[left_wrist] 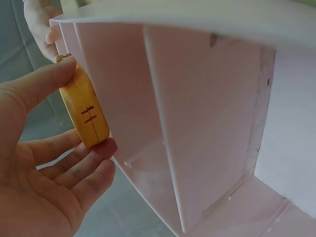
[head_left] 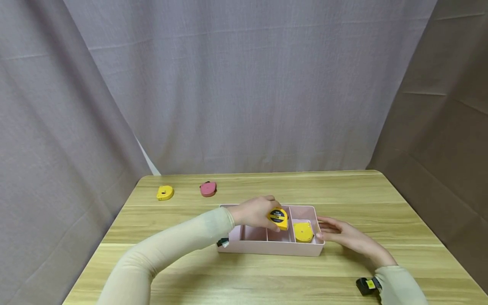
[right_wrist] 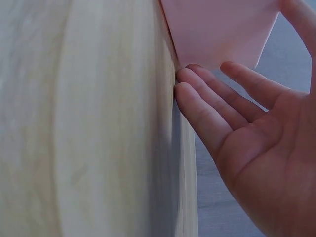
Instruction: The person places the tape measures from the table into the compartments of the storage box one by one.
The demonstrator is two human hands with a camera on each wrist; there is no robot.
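A pink divided tray sits mid-table. My left hand pinches a yellow tape measure over the tray's middle compartment; in the left wrist view the tape measure sits between thumb and fingers beside the tray's dividers. Another yellow tape measure lies in the right compartment. My right hand lies open with straight fingers against the tray's right wall.
A small yellow tape measure and a pink one lie at the table's far left. Grey curtains surround the wooden table. A black wrist device is near the front right edge.
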